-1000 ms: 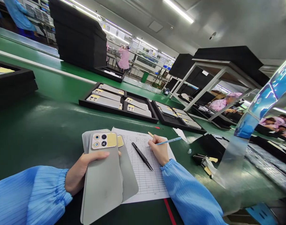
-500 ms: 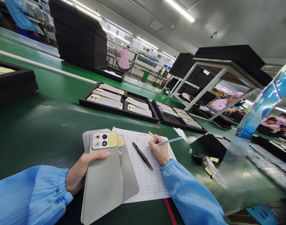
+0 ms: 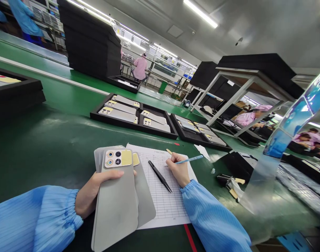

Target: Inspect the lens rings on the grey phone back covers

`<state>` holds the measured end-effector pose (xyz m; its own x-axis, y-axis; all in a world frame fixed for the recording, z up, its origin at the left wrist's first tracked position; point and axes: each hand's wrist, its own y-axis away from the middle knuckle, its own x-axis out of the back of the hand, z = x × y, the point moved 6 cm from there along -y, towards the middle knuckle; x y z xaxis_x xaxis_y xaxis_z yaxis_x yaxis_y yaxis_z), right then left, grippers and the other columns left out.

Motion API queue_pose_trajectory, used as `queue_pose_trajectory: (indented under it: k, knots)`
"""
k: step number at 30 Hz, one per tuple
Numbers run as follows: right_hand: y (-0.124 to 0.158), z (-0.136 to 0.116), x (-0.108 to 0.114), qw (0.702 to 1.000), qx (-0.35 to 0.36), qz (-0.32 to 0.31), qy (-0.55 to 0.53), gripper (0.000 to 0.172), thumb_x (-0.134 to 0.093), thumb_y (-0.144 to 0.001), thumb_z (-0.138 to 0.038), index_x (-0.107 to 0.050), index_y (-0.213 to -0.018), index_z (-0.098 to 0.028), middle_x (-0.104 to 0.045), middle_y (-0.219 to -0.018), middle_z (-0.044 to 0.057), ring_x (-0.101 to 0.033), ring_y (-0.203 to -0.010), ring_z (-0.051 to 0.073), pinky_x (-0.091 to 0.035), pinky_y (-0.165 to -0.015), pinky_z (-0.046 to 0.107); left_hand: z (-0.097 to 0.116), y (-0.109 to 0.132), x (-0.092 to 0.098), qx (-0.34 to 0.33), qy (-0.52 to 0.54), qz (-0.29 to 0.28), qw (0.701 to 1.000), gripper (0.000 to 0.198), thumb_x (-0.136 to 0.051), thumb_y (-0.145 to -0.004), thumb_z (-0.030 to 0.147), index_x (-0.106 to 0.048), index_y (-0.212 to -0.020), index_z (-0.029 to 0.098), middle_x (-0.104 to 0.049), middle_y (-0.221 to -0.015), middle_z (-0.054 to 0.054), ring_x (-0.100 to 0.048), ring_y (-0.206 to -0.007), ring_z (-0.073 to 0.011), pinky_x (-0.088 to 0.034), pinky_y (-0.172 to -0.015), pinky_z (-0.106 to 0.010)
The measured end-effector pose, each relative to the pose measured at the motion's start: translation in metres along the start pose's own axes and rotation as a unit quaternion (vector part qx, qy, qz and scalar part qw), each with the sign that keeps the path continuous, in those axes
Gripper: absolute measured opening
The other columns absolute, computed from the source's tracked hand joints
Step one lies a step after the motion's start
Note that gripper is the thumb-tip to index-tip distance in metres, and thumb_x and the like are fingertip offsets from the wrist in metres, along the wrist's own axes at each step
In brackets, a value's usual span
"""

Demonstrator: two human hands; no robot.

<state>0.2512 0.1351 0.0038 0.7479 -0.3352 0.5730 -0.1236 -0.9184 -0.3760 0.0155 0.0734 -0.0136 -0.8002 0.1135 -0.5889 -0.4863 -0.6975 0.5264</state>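
"Phone backs [image 3: 116,210] are lying where, taking the sheet of paper [image 3: 172,208] as our clock?"

"They are sitting in a stack at 9 o'clock, with one slanting out from beneath and covering part of the paper. The left hand [image 3: 93,189] is clamping the stack, thumb across the top one."

"And the right hand [image 3: 178,170]?"

"It is resting on the paper at 2 o'clock, well apart from the left, and pinching a blue pen [image 3: 190,159]. I cannot tell whether the tip is touching the paper."

"How far along is the writing?"

"Judging by the grip, an entry is probably being made. The rows below that hand are looking mostly blank, so much of the form seems to be waiting, though faint marks could be escaping me. More phone backs [image 3: 123,116] are lying in a black tray [image 3: 160,132] at 11 o'clock, and others in a second tray [image 3: 199,139] at 1 o'clock."

"Is any print showing?"

"A heading [image 3: 160,152] is running along at 12 o'clock and tiny characters [image 3: 174,219] are sitting near 5 o'clock, both blurring beyond reading. No brand is showing on the top back, just a yellow patch [image 3: 126,158] beside four camera circles [image 3: 118,161]."

"And the tweezers [image 3: 160,176]?"

"They are lying untouched on the paper, which is resting on the green tabletop [image 3: 52,154]."
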Motion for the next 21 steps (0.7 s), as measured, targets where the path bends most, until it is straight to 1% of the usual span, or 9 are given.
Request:
queue_pose_trajectory:
  k: [7, 11, 16, 21]
  knots:
    - [0.001, -0.002, 0.0, 1.0, -0.01, 0.005, 0.001, 0.025, -0.052, -0.084, -0.027, -0.053, -0.064, -0.012, -0.048, -0.054, -0.007, -0.046, -0.044, 0.005, -0.041, -0.044, 0.019, -0.001, 0.002, -0.001, 0.016, 0.001, -0.003, 1.0, 0.033, -0.055, -0.07, 0.033, -0.061, -0.096, 0.013, -0.069, -0.077, -0.006, -0.063, -0.064, -0.0207, -0.048, -0.064, -0.03]
    - [0.001, 0.0, 0.0, 1.0, -0.019, 0.016, -0.007, 0.023, -0.053, -0.084, -0.027, -0.054, -0.067, -0.011, -0.05, -0.056, -0.007, -0.048, -0.045, 0.005, -0.042, -0.045, 0.019, 0.0, 0.001, -0.001, 0.009, 0.004, 0.003, 1.0, 0.031, -0.056, -0.069, 0.033, -0.062, -0.093, 0.014, -0.069, -0.077, -0.005, -0.063, -0.064, -0.0209, -0.048, -0.065, -0.03]
    - [0.001, 0.002, 0.0, 0.999, -0.036, 0.025, -0.021, 0.019, -0.052, -0.084, -0.026, -0.057, -0.073, -0.011, -0.055, -0.063, -0.005, -0.052, -0.051, 0.007, -0.045, -0.049, 0.021, 0.0, 0.001, 0.0, 0.001, 0.0, 0.005, 1.0, 0.032, -0.057, -0.067, 0.034, -0.062, -0.092, 0.014, -0.068, -0.077, -0.005, -0.063, -0.063, -0.021, -0.048, -0.064, -0.03]
    - [0.001, 0.009, 0.003, 0.996, -0.068, 0.034, -0.048, 0.019, -0.052, -0.084, -0.026, -0.057, -0.074, -0.011, -0.055, -0.064, -0.004, -0.051, -0.05, 0.006, -0.044, -0.047, 0.02, 0.0, 0.001, 0.0, -0.002, -0.006, 0.013, 1.0, 0.033, -0.058, -0.066, 0.034, -0.062, -0.093, 0.015, -0.068, -0.076, -0.005, -0.063, -0.062, -0.0212, -0.048, -0.063, -0.03]
